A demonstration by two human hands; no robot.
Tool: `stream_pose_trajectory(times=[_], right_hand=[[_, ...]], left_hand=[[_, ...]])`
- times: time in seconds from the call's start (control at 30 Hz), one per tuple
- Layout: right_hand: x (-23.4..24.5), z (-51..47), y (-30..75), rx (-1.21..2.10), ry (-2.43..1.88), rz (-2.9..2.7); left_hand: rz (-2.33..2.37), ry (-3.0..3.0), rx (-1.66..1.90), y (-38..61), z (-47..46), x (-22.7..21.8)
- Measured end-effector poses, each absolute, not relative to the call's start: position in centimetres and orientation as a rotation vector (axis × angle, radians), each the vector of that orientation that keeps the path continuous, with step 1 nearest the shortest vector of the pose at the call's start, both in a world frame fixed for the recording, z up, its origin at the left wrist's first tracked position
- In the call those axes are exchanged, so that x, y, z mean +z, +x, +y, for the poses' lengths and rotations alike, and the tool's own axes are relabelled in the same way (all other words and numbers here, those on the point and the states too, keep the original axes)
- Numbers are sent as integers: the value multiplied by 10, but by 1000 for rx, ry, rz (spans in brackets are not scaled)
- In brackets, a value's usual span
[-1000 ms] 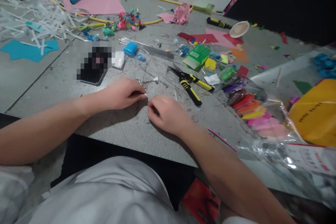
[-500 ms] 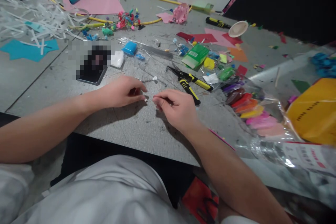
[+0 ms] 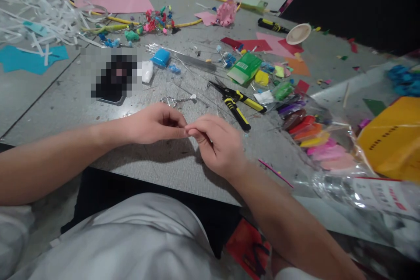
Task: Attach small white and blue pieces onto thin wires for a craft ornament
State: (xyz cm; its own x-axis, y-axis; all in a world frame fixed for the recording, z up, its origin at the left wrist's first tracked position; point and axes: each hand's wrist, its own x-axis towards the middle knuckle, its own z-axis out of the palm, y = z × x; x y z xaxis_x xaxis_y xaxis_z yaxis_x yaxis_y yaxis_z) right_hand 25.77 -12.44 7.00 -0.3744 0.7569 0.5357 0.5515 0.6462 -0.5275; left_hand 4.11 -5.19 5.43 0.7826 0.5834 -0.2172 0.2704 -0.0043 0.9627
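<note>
My left hand (image 3: pixel 160 122) and my right hand (image 3: pixel 218 142) meet at the fingertips just above the near part of the table. Both are closed in a pinch, and the fingers hide whatever lies between them. A small white piece showed at my left thumb tip a moment earlier. Just beyond my left hand lies a twisted silver wire (image 3: pixel 169 100) with a white blob (image 3: pixel 193 96) at its end. Black-and-yellow pliers (image 3: pixel 236 100) rest with handles apart beyond my right hand. A white packet (image 3: pixel 147 72) and a blue packet (image 3: pixel 160 57) lie farther back.
A phone (image 3: pixel 113 98), partly blurred out, lies at left. White paper strips (image 3: pixel 36 17) are heaped at the back left. On the right are a green packet (image 3: pixel 245 68), colourful clay packs (image 3: pixel 311 133), a yellow bag (image 3: pixel 390 135) and a clear bottle (image 3: pixel 348 190).
My hands have come together from a small gap, so the fingertips now touch. The white piece at my left thumb is no longer visible. The view has shifted slightly.
</note>
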Motion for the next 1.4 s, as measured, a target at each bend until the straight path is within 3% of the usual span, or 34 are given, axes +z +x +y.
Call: stream_pose_trajectory(times=[0.67,1.4], right_hand=[[70,-121,259,470,-971,-1993],[70,-120,252,920,-1258,-1828]], left_hand=[[733,1614,276,36,-50,54],[668,1787,250,36,-55,55]])
